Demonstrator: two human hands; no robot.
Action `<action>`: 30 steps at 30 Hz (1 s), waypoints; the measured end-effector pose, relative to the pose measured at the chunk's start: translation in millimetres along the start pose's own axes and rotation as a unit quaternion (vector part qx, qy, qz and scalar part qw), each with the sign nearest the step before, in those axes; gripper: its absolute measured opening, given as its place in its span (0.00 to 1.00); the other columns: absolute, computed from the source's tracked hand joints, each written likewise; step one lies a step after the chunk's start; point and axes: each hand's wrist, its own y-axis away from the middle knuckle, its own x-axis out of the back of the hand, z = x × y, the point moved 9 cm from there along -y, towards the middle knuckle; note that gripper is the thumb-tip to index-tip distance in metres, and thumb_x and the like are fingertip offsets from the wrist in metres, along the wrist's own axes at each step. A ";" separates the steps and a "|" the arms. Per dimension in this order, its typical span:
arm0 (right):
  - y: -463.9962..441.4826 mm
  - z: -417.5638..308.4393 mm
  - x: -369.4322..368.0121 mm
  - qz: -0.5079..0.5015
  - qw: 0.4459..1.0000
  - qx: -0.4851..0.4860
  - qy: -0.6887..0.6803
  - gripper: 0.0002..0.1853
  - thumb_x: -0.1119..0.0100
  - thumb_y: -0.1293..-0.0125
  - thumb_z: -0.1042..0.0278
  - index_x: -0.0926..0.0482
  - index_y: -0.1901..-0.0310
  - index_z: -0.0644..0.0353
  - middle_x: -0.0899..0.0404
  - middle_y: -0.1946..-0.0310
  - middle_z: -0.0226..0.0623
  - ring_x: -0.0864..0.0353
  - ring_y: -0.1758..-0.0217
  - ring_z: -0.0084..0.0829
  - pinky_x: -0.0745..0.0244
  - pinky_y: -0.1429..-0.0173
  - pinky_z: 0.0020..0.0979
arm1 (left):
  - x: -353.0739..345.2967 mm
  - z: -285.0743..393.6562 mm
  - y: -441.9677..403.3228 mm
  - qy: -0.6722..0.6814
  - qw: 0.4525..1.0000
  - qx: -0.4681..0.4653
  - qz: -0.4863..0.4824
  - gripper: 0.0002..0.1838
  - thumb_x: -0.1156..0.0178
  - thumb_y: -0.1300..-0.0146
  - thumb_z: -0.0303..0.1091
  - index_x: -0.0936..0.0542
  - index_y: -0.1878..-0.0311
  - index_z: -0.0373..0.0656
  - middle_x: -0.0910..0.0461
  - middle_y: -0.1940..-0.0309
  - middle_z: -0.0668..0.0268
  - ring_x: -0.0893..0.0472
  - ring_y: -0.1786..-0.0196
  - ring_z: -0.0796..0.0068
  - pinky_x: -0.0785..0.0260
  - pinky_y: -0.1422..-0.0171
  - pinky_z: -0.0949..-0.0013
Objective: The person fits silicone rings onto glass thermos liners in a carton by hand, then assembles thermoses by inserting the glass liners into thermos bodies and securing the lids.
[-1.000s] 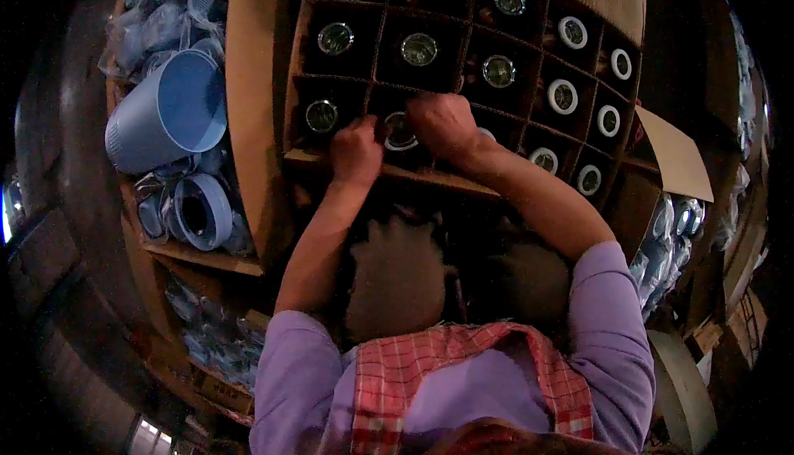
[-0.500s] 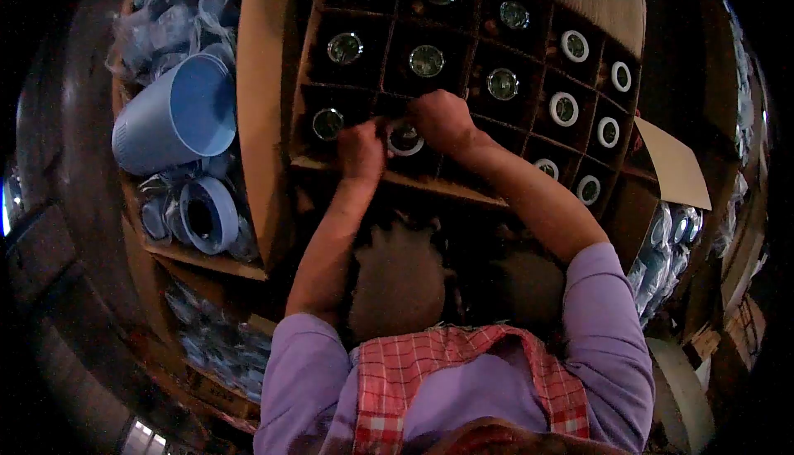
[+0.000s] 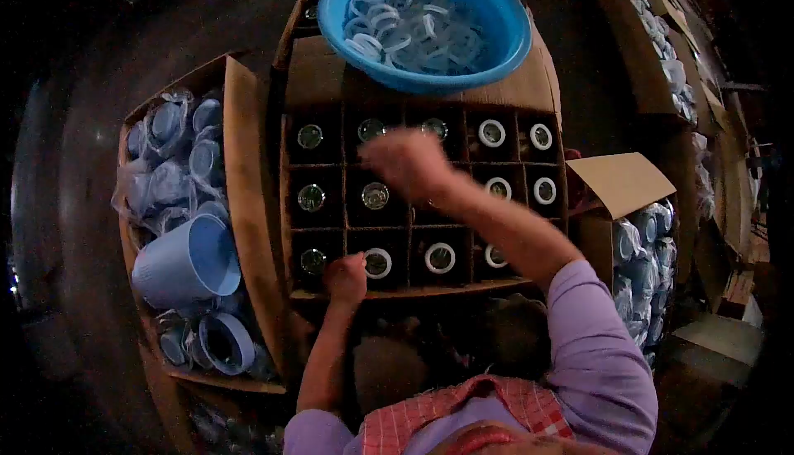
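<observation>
A divided cardboard box (image 3: 291,232) holds glass jars in its cells, seen from above. Some jar mouths are bare, like the front-left glass jar (image 3: 313,261); others carry a white ring, like the white-ringed jar (image 3: 377,263) beside it. My left hand (image 3: 345,280) is at the left edge of that ringed jar, fingers closed; what they hold, if anything, is hidden. Over the middle and back rows is my right hand (image 3: 405,163), smeared by motion, so its fingers do not show clearly. Beyond the box sits a blue basin (image 3: 426,81) of loose white rings (image 3: 385,21).
On the left, a carton (image 3: 248,207) contains bagged blue plastic cups, with a large light-blue container (image 3: 186,261) lying on its side on top. To the right, an open carton (image 3: 624,180) holds more bagged items. Further cartons line the far right.
The view has tilted up, bringing the basin of rings fully into sight. My right hand has left the front-row jar and moved away from me; my left hand stays beside that jar.
</observation>
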 end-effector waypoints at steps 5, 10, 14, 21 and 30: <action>-110.7 111.3 127.3 0.034 0.928 -0.143 0.343 0.19 0.45 0.49 0.77 0.22 0.54 0.53 0.25 0.51 0.42 0.24 0.54 0.40 0.27 0.51 0.35 | 7.1 6.5 1.4 -0.010 0.999 0.030 0.043 0.09 0.43 0.45 0.34 0.19 0.63 0.42 0.21 0.69 0.52 0.22 0.66 0.53 0.30 0.63 0.57; -124.4 192.7 81.2 -0.187 0.862 -0.193 0.429 0.19 0.47 0.48 0.74 0.25 0.51 0.53 0.34 0.43 0.45 0.26 0.49 0.44 0.29 0.47 0.38 | 7.2 0.3 3.4 0.030 0.996 0.076 0.039 0.09 0.42 0.46 0.34 0.19 0.63 0.43 0.21 0.69 0.54 0.22 0.65 0.53 0.30 0.62 0.56; -117.9 193.6 67.8 -0.208 0.864 -0.144 0.436 0.16 0.48 0.46 0.72 0.23 0.55 0.59 0.32 0.45 0.52 0.26 0.49 0.44 0.27 0.49 0.38 | 10.4 5.2 4.4 0.057 0.994 0.091 0.024 0.10 0.42 0.46 0.34 0.20 0.62 0.42 0.21 0.71 0.55 0.22 0.68 0.54 0.30 0.64 0.56; -123.0 188.6 99.7 -0.114 0.913 -0.152 0.361 0.11 0.49 0.45 0.73 0.23 0.60 0.63 0.21 0.66 0.42 0.20 0.65 0.36 0.25 0.62 0.36 | 10.7 8.9 5.2 0.086 0.985 0.151 -0.014 0.12 0.44 0.44 0.33 0.21 0.58 0.41 0.20 0.74 0.57 0.21 0.72 0.61 0.30 0.67 0.62; -51.9 108.6 144.2 0.058 0.900 -0.317 -0.294 0.17 0.39 0.49 0.66 0.24 0.58 0.65 0.21 0.67 0.39 0.22 0.69 0.30 0.28 0.64 0.33 | 88.1 85.5 8.1 0.106 0.991 0.045 0.072 0.25 0.37 0.52 0.28 0.27 0.47 0.41 0.23 0.56 0.57 0.21 0.61 0.65 0.27 0.59 0.67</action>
